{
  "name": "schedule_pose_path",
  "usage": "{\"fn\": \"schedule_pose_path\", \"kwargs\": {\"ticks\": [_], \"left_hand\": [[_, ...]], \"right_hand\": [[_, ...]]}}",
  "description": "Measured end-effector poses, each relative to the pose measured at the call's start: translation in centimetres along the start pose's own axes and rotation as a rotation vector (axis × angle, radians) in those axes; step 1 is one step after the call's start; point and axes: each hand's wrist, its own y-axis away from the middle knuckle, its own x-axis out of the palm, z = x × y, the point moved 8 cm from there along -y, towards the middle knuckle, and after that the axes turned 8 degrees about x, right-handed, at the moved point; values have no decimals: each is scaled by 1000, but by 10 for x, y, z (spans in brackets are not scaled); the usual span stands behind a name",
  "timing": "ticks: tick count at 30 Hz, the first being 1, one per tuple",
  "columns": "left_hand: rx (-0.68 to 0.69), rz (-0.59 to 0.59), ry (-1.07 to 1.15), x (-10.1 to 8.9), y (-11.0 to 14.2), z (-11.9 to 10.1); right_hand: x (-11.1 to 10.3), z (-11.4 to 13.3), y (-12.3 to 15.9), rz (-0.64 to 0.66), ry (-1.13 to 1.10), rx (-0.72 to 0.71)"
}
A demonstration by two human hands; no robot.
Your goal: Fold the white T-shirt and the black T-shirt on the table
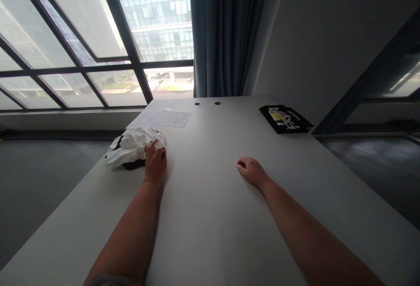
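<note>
White table (210, 216), left hand (155, 162) touching crumpled white cloth (138, 141), grip unclear, right hand (252, 171) loosely curled.

One cloth bundle (136, 143), two hands (252, 171), two round holes (217, 103)

A crumpled white and black cloth (136, 144) lies bunched near the white table's (203, 198) left edge.

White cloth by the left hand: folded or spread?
Neither: the white cloth lies bunched in a loose, wrinkled heap, with black parts showing beneath, the left hand at its right side.
</note>
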Motion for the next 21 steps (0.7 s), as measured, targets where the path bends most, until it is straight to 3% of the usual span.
{"fn": "schedule_pose_path", "kwargs": {"ticks": [8, 15, 18, 21], "left_hand": [[315, 306, 192, 28, 6, -101], [607, 563, 346, 43, 46, -198], [757, 640, 403, 38, 67, -237], [913, 652, 467, 22, 84, -269]], "right_hand": [[-1, 1, 0, 4, -2, 1], [-5, 2, 1, -14, -83, 3], [-10, 2, 2, -33, -182, 27], [-15, 2, 3, -53, -269, 43]]}}
